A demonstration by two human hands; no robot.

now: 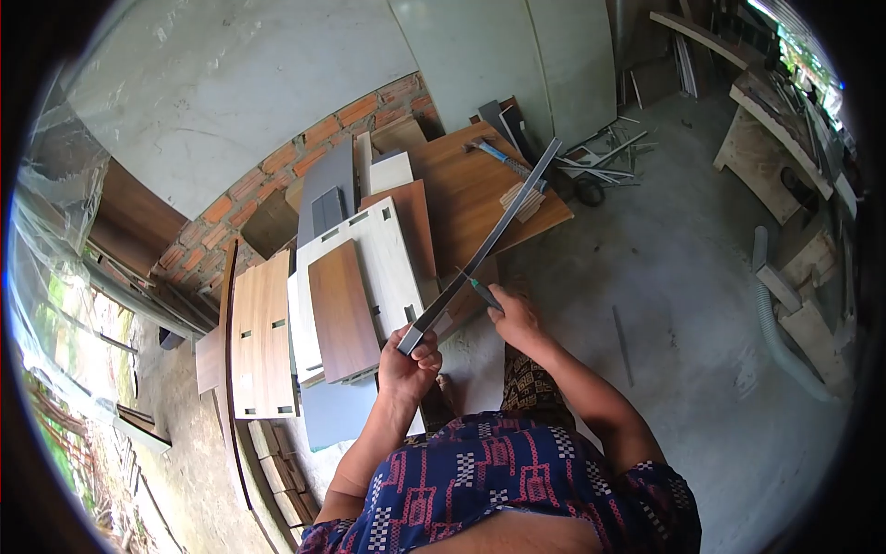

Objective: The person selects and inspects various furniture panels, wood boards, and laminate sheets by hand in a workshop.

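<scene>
My left hand [411,365] is closed around the lower end of a long metal bar [498,229] with a squared profile. The bar slants up and away to the right, its far end over the edge of a brown board. In my right hand [517,319] is a screwdriver [480,290] with a green and dark handle, its thin tip pointing up-left and overlapping the middle of the bar. Beyond the bar, a hammer [503,157] with a blue handle lies on the brown wooden board [452,175].
Stacked panels, one white with slots [392,249] and one brown [343,305], lie ahead to the left. Metal offcuts [604,162] litter the floor near the wall. A ridged hose [775,323] and wooden stands [771,162] are on the right.
</scene>
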